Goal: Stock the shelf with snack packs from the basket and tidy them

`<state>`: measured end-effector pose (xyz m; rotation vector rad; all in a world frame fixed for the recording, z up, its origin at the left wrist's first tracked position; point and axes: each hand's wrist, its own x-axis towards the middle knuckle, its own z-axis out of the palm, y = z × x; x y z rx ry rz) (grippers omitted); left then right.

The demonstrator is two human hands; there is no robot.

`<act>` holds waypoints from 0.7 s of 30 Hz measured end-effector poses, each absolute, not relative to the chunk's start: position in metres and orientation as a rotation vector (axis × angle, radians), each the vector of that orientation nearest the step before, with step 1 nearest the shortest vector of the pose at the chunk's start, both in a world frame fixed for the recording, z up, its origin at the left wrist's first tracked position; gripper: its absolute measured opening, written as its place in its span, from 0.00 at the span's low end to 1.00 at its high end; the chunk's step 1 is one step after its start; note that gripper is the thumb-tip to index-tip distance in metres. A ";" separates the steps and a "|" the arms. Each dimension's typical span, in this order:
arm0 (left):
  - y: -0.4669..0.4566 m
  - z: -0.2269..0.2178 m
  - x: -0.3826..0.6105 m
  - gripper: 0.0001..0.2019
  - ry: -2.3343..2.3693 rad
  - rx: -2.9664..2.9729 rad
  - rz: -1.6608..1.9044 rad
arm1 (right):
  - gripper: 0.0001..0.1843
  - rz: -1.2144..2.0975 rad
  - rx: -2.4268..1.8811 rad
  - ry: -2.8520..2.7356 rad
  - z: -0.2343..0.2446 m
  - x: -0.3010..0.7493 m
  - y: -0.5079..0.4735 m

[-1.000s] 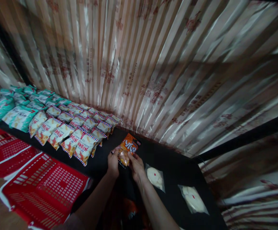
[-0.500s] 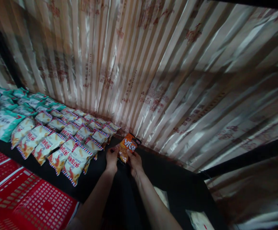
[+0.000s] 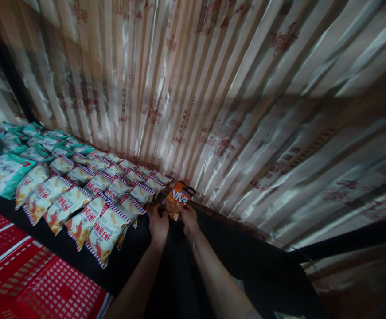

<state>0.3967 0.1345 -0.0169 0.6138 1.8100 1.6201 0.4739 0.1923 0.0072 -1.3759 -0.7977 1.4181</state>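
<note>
A small orange snack bag (image 3: 178, 197) with a dark top and white lettering leans near the back edge of the dark tabletop, up by the plastic sheeting. My right hand (image 3: 189, 220) grips its lower right side, thumb across the front. At the lower left edge of the bag, my left hand (image 3: 158, 223) has its fingers curled in a pinch; their tips are dark and partly hidden. Left of that hand lie rows of white snack bags (image 3: 104, 230) with red lettering and striped edges.
Teal snack bags (image 3: 8, 170) fill the far left. A red perforated basket (image 3: 63, 283) stands at the lower left, in front of the dark tabletop (image 3: 235, 248). Creased, printed plastic sheeting (image 3: 212, 88) rises behind as a wall. A dark bar (image 3: 352, 241) crosses the right.
The orange bag has shifted slightly away, toward the sheeting. My left hand has moved slightly right and lower on the bag's edge. The view has turned a little; the pale packets at lower right have mostly left it.
</note>
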 end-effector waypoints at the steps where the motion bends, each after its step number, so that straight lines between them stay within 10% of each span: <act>1: 0.133 -0.014 0.398 0.14 1.841 0.629 1.604 | 0.12 1.419 -1.374 -0.813 0.006 0.474 0.194; 21: 0.133 -0.002 0.402 0.17 1.682 0.621 1.651 | 0.16 1.371 -1.323 -1.077 -0.011 0.473 0.225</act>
